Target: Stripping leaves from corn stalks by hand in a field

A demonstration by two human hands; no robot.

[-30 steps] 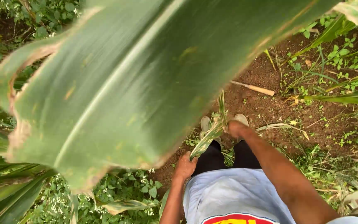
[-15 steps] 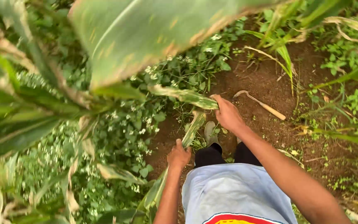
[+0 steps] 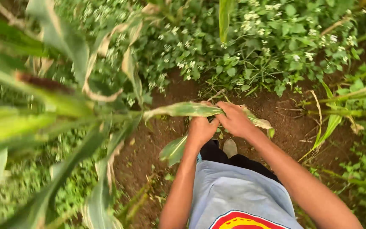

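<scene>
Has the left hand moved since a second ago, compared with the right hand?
Yes. The left hand has risen from beside the shirt to meet the right hand on the maize leaf.

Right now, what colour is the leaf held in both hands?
Pale green with dry yellowish-brown edges, seen in the head view: the leaf is gripped by the left hand and right hand.

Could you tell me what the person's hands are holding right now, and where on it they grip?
Both hands hold one long maize leaf: the right hand over its middle, the left hand just beneath.
</scene>
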